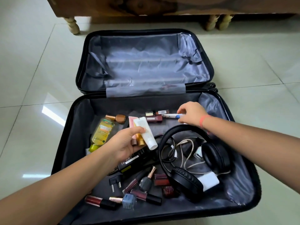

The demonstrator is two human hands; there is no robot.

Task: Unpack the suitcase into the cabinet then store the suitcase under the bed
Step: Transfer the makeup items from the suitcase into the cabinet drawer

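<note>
The yellow bottle, left of centre in the frame, reads "GARNIER" and "Vitamin C"; other labels are too small to read.

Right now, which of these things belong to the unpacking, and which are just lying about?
Belong: suitcase, tubes in left hand, white stick in right hand, headphones, yellow bottle, lipsticks, cables, wooden furniture, perhaps the bed.
Just there: floor tiles, wristband.

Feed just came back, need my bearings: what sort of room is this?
Likely a bedroom at home: an open suitcase lies on a glossy tiled floor beside wooden furniture on turned legs, probably a bed. The left hand holds tubes, the right hand pinches a thin tube.
</note>
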